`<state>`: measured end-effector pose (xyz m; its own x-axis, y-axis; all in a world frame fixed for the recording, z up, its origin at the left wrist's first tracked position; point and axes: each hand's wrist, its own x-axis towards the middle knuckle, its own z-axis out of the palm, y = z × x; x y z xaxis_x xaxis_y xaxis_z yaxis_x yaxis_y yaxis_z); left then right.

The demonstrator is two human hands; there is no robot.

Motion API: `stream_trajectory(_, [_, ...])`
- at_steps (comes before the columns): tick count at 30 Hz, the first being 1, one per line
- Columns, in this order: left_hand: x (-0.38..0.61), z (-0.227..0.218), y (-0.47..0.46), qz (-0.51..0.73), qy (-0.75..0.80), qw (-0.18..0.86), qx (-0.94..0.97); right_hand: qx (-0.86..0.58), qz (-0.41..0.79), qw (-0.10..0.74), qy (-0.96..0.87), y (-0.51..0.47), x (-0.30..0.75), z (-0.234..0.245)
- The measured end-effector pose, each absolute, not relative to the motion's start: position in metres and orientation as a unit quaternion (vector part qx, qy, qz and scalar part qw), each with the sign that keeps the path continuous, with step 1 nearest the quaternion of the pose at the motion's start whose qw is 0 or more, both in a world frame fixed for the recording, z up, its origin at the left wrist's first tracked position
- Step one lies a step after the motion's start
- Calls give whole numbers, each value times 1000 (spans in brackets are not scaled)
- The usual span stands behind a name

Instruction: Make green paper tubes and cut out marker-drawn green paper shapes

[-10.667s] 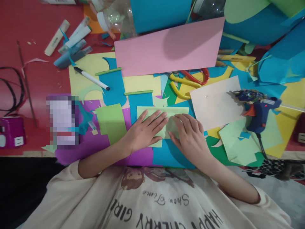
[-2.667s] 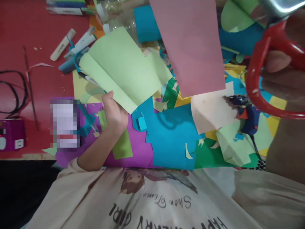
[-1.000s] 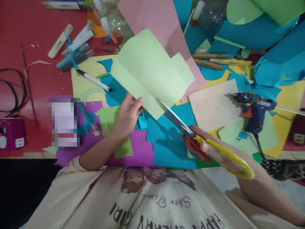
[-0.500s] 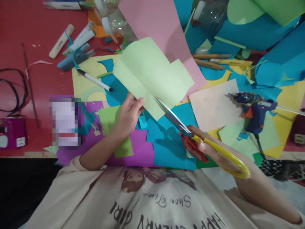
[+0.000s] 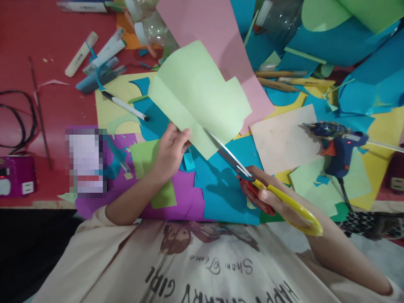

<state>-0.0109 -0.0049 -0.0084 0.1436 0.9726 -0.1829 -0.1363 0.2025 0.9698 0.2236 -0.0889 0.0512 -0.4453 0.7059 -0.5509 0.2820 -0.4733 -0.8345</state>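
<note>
A pale green sheet of paper [image 5: 195, 88], with a notch on its right side and a curved far edge, is held up over the table. My left hand [image 5: 173, 149] pinches its near edge between thumb and fingers. In my right hand [image 5: 268, 189] is a pair of scissors [image 5: 232, 158] with red and yellow handles. Their blades lie at the sheet's near right edge, tips over the paper, and look nearly closed. Under the sheet are blue paper [image 5: 227, 189] and purple paper [image 5: 186, 195].
At right a blue glue gun [image 5: 341, 155] lies on paper pieces, beside a beige card [image 5: 284, 139]. Several markers [image 5: 104, 54] and a white pen [image 5: 126, 105] are at left. Clear plastic jars [image 5: 158, 31] and pink paper [image 5: 214, 38] lie at the back. A pixelated rectangle [image 5: 85, 160] is at left.
The scissors' handles have shifted slightly left with my right hand, and the blades look closer together. The green sheet's far part has tilted a little. My left hand stays in place.
</note>
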Motion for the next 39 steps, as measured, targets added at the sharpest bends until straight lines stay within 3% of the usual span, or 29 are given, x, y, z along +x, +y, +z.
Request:
stream_trajectory(27, [-16, -10, -1, 465, 485, 588, 452, -528, 684, 181, -471, -95, 219, 40])
stream_trajectory(39, [-19, -14, -3, 477, 463, 561, 494, -488, 699, 129, -506, -92, 233, 55])
